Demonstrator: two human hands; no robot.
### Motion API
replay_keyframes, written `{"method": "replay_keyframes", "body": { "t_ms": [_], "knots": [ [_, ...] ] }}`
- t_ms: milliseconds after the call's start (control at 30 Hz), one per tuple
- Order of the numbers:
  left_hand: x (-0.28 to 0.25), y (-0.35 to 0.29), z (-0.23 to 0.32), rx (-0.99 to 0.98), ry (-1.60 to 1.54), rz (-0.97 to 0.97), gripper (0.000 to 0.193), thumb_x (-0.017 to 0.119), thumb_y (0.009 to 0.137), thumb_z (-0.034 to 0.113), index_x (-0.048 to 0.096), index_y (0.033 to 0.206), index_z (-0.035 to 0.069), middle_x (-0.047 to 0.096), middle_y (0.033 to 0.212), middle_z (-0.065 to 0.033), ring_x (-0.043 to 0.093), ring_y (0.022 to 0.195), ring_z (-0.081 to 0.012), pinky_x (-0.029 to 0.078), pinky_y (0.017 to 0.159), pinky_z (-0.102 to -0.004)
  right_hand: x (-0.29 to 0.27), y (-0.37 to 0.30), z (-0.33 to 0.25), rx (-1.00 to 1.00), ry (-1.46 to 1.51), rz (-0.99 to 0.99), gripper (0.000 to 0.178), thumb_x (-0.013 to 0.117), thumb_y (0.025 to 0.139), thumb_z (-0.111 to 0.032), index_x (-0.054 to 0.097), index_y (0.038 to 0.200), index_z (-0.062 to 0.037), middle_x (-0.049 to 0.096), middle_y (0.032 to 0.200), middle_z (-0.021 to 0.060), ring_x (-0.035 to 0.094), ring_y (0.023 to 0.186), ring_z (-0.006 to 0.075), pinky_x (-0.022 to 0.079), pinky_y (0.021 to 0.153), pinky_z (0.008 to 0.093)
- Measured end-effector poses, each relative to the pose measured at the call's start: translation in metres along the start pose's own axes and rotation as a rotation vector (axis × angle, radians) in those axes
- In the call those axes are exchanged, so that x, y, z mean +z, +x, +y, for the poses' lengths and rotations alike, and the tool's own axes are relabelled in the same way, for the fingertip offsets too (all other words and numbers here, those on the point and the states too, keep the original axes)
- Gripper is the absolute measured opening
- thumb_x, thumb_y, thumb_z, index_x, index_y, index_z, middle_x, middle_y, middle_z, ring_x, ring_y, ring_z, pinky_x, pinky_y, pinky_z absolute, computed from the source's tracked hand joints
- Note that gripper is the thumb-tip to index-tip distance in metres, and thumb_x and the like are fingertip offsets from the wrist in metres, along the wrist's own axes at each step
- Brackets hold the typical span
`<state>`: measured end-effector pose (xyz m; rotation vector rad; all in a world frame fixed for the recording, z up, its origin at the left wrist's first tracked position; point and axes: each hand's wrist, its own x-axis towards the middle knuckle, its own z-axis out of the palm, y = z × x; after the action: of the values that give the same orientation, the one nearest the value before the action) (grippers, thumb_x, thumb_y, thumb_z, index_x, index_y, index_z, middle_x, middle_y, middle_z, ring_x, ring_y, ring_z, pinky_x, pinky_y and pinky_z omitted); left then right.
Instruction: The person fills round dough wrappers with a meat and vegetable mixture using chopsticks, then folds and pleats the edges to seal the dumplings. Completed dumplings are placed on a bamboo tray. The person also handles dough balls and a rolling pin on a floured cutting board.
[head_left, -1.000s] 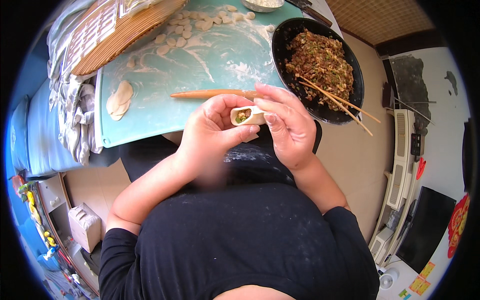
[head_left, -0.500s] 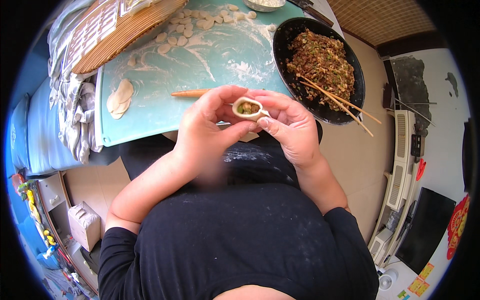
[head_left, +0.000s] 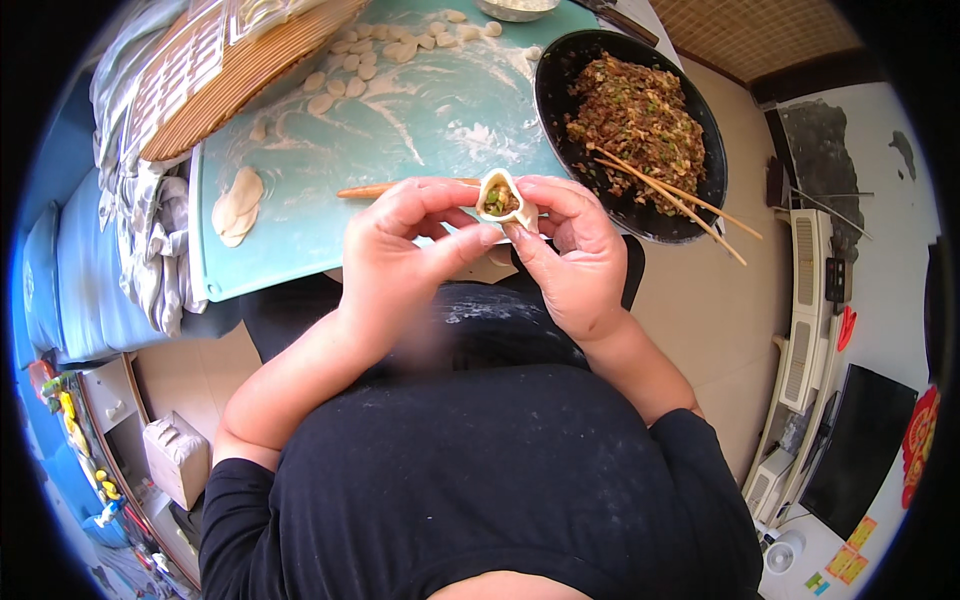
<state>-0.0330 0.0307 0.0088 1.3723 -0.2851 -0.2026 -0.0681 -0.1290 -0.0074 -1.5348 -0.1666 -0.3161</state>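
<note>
At the centre of the frame, I have the fingers of the left hand (head_left: 392, 242) and the right hand (head_left: 582, 252) both closed on one folded wrapper (head_left: 527, 212). Left index and thumb rest narrowly against its left side; the right ones pinch its right side. Its mouth is open and turned toward my camera, with brown-and-green filling (head_left: 498, 203) showing inside. To work this rim well, I would let the left fingers only cradle the dough, so nothing squeezes out, while the right ones press the edge together in small, firm pinches; I would also watch for crumbs on the lip, since they could spoil the seal.

Just beyond the hands, a rolling pin (head_left: 365, 190) lies partly hidden on the floury teal tabletop (head_left: 300, 225). Right of centre, toward the upper right, I see a dark pan (head_left: 551, 105) heaped with more of the mix, chopsticks (head_left: 680, 193) lying across it. At middle left sit flat dough rounds (head_left: 238, 208); small dough pieces (head_left: 404, 50) scatter across upper centre, and a woven tray (head_left: 250, 85) fills the upper left.
</note>
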Motion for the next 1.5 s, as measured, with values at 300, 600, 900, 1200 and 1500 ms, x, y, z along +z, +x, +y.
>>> {"method": "replay_keyframes", "body": {
  "t_ms": [300, 600, 900, 1200, 1500],
  "knots": [
    [0.001, 0.008, -0.002, 0.565, 0.599, 0.065, 0.021, 0.074, 0.064, 0.001, 0.066, 0.083, 0.004, 0.063, 0.080, -0.0079, 0.061, 0.069, -0.0193, 0.049, 0.060, -0.0273, 0.004, 0.000, -0.004, -0.157, -0.158, 0.031, 0.035, 0.064, 0.073, 0.008, 0.056, 0.106, -0.0015, 0.054, 0.109, 0.0118, 0.057, 0.097, 0.0187, 0.050, 0.080, 0.0276],
    [-0.007, 0.013, 0.004, 0.706, 0.759, 0.008, 0.020, 0.072, 0.062, 0.002, 0.065, 0.080, 0.005, 0.063, 0.079, -0.0062, 0.059, 0.069, -0.0213, 0.047, 0.062, -0.0286, 0.005, -0.002, -0.002, -0.137, -0.092, 0.029, 0.031, 0.065, 0.075, 0.006, 0.056, 0.104, -0.0015, 0.056, 0.107, 0.0110, 0.058, 0.091, 0.0151, 0.050, 0.077, 0.0260],
    [0.000, 0.011, 0.003, 0.432, 0.510, -0.010, 0.025, 0.073, 0.067, 0.004, 0.067, 0.090, 0.005, 0.063, 0.094, -0.0093, 0.061, 0.084, -0.0216, 0.048, 0.074, -0.0305, 0.005, -0.001, -0.002, -0.159, -0.086, 0.029, 0.029, 0.064, 0.076, 0.006, 0.057, 0.103, -0.0018, 0.057, 0.106, 0.0107, 0.058, 0.088, 0.0136, 0.050, 0.075, 0.0245],
    [-0.003, 0.014, 0.003, 0.804, 0.760, -0.005, 0.020, 0.069, 0.063, 0.001, 0.065, 0.082, 0.005, 0.063, 0.089, -0.0069, 0.060, 0.077, -0.0212, 0.048, 0.066, -0.0291, 0.003, -0.002, -0.004, -0.177, -0.153, 0.010, 0.029, 0.065, 0.076, 0.005, 0.058, 0.103, -0.0022, 0.058, 0.104, 0.0103, 0.058, 0.085, 0.0129, 0.050, 0.073, 0.0240],
    [0.003, 0.013, 0.000, 0.655, 0.665, 0.061, 0.026, 0.070, 0.065, 0.001, 0.063, 0.090, 0.003, 0.062, 0.095, -0.0082, 0.059, 0.085, -0.0229, 0.048, 0.072, -0.0296, 0.007, -0.005, -0.004, -0.086, -0.044, 0.064, 0.024, 0.065, 0.076, 0.004, 0.058, 0.099, -0.0018, 0.060, 0.103, 0.0125, 0.060, 0.088, 0.0143, 0.051, 0.073, 0.0246]
  ]
}}
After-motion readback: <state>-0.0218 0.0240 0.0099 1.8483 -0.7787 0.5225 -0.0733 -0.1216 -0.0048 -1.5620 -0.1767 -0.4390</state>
